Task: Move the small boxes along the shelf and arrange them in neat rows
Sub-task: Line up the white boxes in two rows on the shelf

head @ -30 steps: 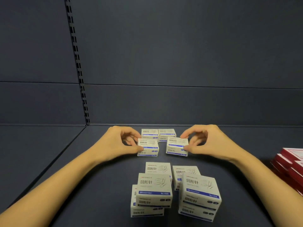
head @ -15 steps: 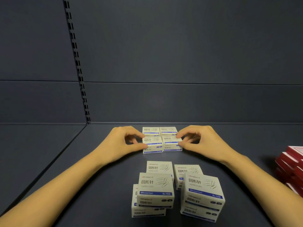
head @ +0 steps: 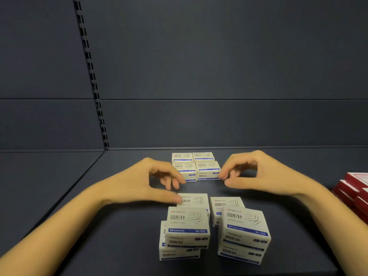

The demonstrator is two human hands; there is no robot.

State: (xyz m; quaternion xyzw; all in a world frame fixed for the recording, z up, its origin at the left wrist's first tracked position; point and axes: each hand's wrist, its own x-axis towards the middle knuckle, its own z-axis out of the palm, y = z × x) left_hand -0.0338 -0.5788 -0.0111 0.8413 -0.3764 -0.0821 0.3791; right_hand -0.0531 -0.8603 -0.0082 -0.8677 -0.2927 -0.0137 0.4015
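Observation:
Four small white boxes with blue stripes (head: 196,166) sit in a tight two-by-two block near the back of the dark shelf (head: 123,226). Several more of the same boxes (head: 187,226) stand nearer to me in a loose cluster, some stacked two high, the right stack (head: 245,230) skewed. My left hand (head: 143,182) hovers just left of the block with its fingers apart and its thumb over a near box, holding nothing. My right hand (head: 258,172) is curled loosely, its fingertips at the right edge of the block's front right box, gripping nothing.
A pile of red boxes (head: 356,190) lies at the right edge of the shelf. The dark back wall (head: 219,120) rises behind the block, with a slotted upright (head: 93,82) at the left. Bare shelf stretches left of the boxes.
Both hands slid two boxes back against the rear pair, forming the block, then let go. My left hand has drawn back towards me; my right has opened slightly.

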